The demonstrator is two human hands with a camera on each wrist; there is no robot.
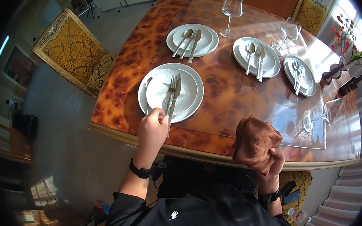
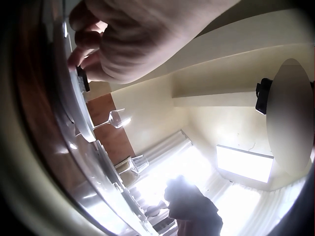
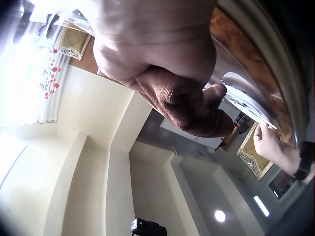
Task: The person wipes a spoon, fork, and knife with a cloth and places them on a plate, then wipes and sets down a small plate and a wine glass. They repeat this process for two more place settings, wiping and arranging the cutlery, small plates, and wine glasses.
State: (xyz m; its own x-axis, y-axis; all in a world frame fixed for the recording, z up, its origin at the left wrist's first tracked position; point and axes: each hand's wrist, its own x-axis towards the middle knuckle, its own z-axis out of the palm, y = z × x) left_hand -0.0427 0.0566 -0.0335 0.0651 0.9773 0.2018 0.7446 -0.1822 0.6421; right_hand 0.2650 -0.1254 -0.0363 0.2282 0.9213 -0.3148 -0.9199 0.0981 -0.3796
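Observation:
My left hand (image 1: 153, 126) is at the near edge of the closest white plates (image 1: 142, 100), fingers curled at the lower end of a fork (image 1: 173, 86). A knife (image 1: 177, 87) lies right beside the fork, its handle reaching past the plate rim. On the left side of the same plates rests a spoon (image 1: 147, 90), its handle end close to my knuckles. My right hand (image 1: 275, 165) grips a bunched brown cloth (image 1: 255, 143) over the table's front edge, thumb on top. In the right wrist view the cloth (image 3: 172, 101) hangs out of my fingers.
More stacked plates with cutlery stand behind (image 1: 171, 43) and to the right, at the middle (image 1: 239, 57) and far right (image 1: 289, 70). Wine glasses (image 1: 232, 8) are upright at the back and right. A dark bottle (image 1: 351, 85) and red-flowered branches (image 1: 345, 36) stand at the right edge.

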